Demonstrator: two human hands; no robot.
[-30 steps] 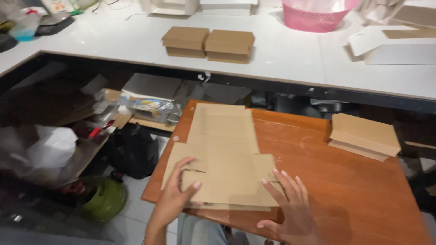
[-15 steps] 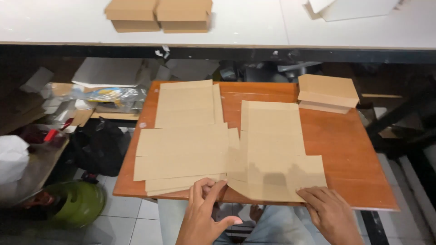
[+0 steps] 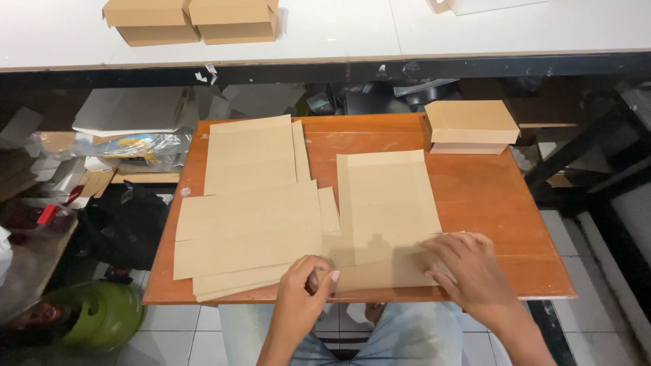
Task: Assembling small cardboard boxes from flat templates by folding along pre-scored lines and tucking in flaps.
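A: What lies on the orange-brown wooden board (image 3: 488, 203)?

B: Flat cut sheets of plain brown cardboard, matte and smooth. A stack of flat blanks (image 3: 254, 203) covers the left half, cross-shaped with side flaps, its edges slightly fanned at the near end. Just beside it, at the centre, lies a single flat cardboard blank (image 3: 386, 203), a tall rectangle with a narrow strip down its left side.

A: And the hands?

B: Both are at the 6 o'clock edge of the board, on the near end of the single blank. The left hand (image 3: 305, 288) is curled, thumb and fingers pinching the blank's bottom flap, which is lifted a little off the wood. The right hand (image 3: 468, 268) is spread open and flat, fingers pressing down on the blank's lower right corner at about 5 o'clock; it grips nothing.

A: Anything else on the board?

B: At 1 o'clock, two folded brown boxes (image 3: 470, 127), shallow and rectangular, stacked one on the other, well apart from the hands.

A: Beyond the board?

B: At 12 o'clock a white counter (image 3: 339, 30) carries two more folded cardboard boxes (image 3: 193, 19) side by side. At 7 o'clock, on white floor tiles, sits a glossy green rounded object (image 3: 95, 318).
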